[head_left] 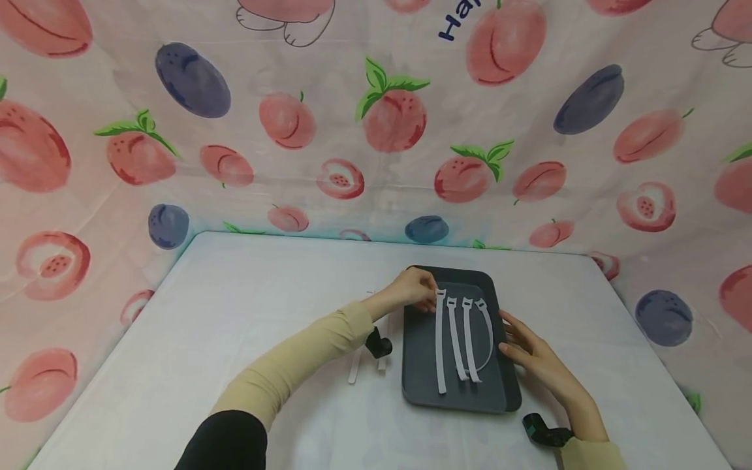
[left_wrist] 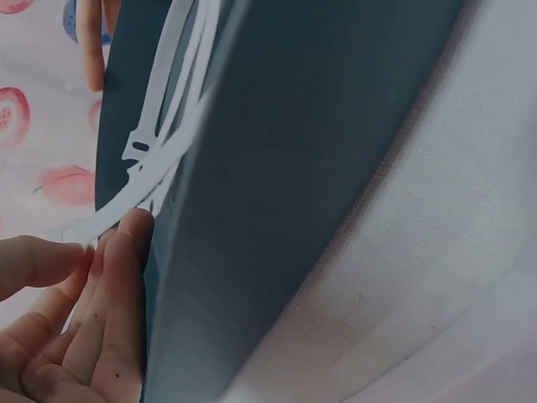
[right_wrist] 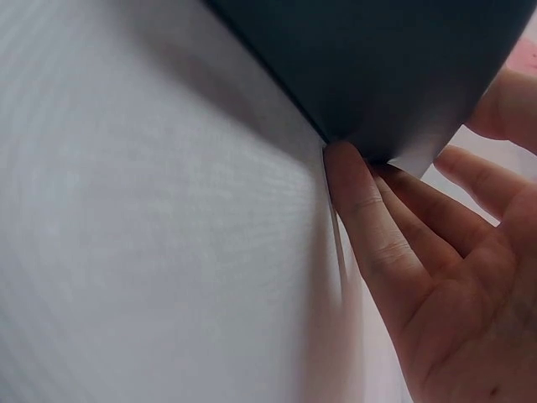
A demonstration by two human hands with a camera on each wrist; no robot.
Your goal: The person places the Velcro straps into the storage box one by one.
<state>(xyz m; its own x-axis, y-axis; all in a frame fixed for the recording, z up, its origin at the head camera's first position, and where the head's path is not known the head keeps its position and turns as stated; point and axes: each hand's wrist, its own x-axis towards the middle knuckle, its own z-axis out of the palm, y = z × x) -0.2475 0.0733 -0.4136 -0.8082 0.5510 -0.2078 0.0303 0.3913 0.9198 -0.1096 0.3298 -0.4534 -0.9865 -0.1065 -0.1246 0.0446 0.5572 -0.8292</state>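
My left hand [head_left: 416,288] is over the far left part of a dark grey tray [head_left: 420,385]. Its thumb and fingers pinch the slotted head of a white strap [head_left: 440,346], the leftmost in the tray; in the left wrist view this strap [left_wrist: 159,172] slants up from the fingertips. Several similar straps lie roughly side by side to its right, the rightmost one [head_left: 489,333] bent in a curve. My right hand [head_left: 540,356] rests against the tray's right side with fingers extended, touching the outer wall [right_wrist: 377,75] low near the table.
More white straps [head_left: 354,369] lie on the white table [head_left: 294,405] left of the tray, partly hidden under my left forearm. Black wrist cameras [head_left: 546,431] sit at both wrists. A fruit-printed cloth [head_left: 329,85] hangs behind the table.
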